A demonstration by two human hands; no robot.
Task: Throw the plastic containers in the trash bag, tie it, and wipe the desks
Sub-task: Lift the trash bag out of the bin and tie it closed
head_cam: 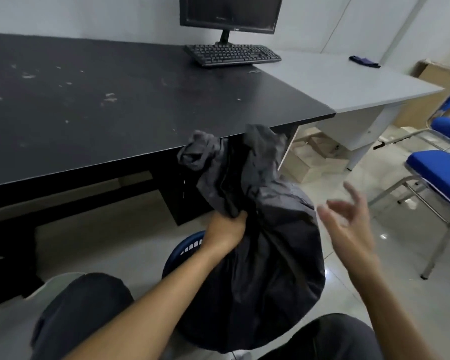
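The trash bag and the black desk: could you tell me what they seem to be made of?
Trash bag: thin dark plastic film, faintly shiny, finely creased where the left hand grips it. Black desk: probably laminated board, matte, with pale scuffs.

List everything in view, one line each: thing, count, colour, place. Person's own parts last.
black plastic trash bag: 1, black, between the person's knees
round blue plastic basket: 1, blue, rim showing left of bag
long black desk: 1, black, left
light grey desk: 1, grey, right of it
black computer monitor: 1, black, black desk's far end
black keyboard: 1, black, before the monitor
dark crumpled cloth: 1, dark blue, grey desk
blue padded chairs: 2, blue, right edge
cardboard boxes: several, brown, under grey desk
left hand: 1, grips bag's neck
right hand: 1, open, right of bag
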